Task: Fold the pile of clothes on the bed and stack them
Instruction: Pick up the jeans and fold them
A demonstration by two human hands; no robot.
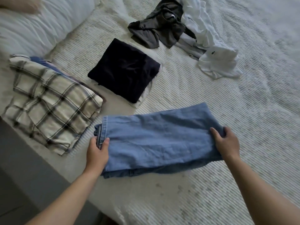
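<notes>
**A:** Head view, looking down at a bed (211, 184) covered in a pale ribbed spread. What is nearest?

**B:** Two bare forearms reach in from the bottom edge. The left hand (97, 153) grips the left end of folded blue jeans (159, 140), thumb on top and fingers curled under the hem edge. The right hand (226, 143) grips the right end, fingers wrapped over the fold. The jeans lie across the bed between both hands, folded into a wide band.

**A:** And beyond that?

**B:** To the left, near the bed's edge, sits a folded cream plaid shirt (52, 104) on a stack, with a blue garment (40, 61) showing beneath it. Just beside it, toward the middle, a folded dark navy garment (125, 70) rests on something white (146, 93).

**A:** Anything unfolded?

**B:** Yes, farther back: a crumpled olive-grey garment (155, 26) touching a heap of white clothes (211, 46). A pale blue pillow (40, 25) fills the far left corner.
</notes>
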